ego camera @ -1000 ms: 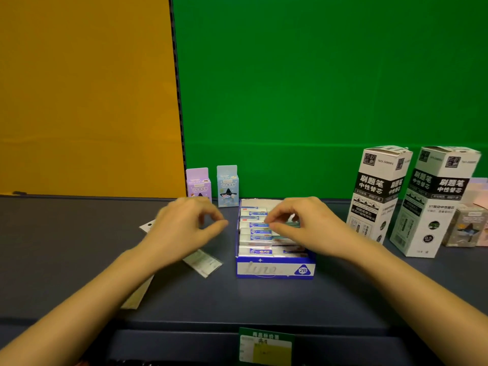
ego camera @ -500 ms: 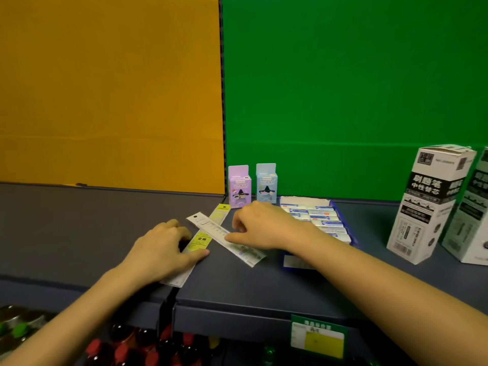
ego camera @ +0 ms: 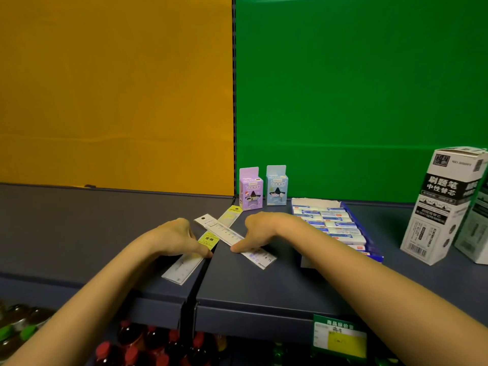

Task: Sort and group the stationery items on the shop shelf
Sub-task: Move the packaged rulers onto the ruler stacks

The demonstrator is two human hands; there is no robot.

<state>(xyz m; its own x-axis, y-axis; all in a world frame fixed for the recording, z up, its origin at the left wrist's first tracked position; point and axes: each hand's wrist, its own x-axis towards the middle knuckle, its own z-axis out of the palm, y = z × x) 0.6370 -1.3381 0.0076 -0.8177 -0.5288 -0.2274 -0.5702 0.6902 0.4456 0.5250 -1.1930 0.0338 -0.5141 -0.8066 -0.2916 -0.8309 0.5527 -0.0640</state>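
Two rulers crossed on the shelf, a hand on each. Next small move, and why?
Probably swing the white packaged ruler with the right hand until it lies parallel to the yellow-labelled packaged ruler under the left hand. They cross in an X, white on top, so they aren't grouped yet.

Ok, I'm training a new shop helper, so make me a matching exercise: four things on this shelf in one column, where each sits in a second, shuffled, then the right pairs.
Things
1. purple box
2. eraser tray
3. yellow-labelled ruler
4. tall refill box

Places
A. far right of the shelf
B. touched by the left hand
C. at the back wall, beside the light blue box
D. directly right of the right hand

Pairs: 1-C, 2-D, 3-B, 4-A
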